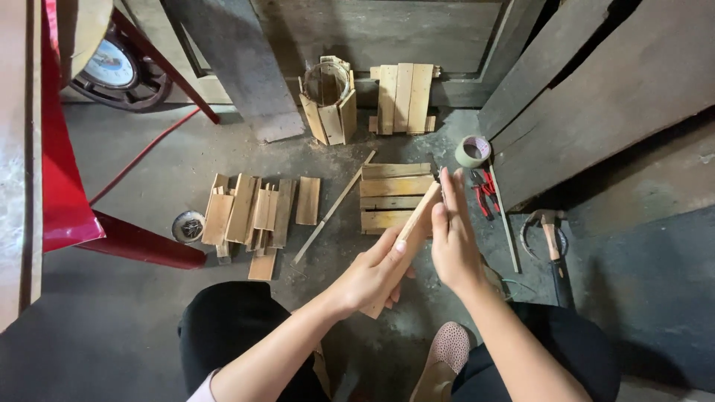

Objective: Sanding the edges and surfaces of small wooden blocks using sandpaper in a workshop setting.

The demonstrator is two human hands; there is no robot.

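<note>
floor (126, 313): concrete | slats (249, 212); pallet panel (391, 197); tape roll (473, 151); pliers (484, 193); hammer (551, 238)

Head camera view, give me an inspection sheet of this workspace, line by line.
Surface: bare concrete floor, dusty.
Job's things: wooden slat gripped in left hand; right hand flat against its upper end.
Clutter: slat pile, slatted panel, tape roll, red pliers, hammer, small tin.
Grippers: both hands bare.
Cables: red hose on the floor.
Surroundings: leaning planks, red frame.
</note>
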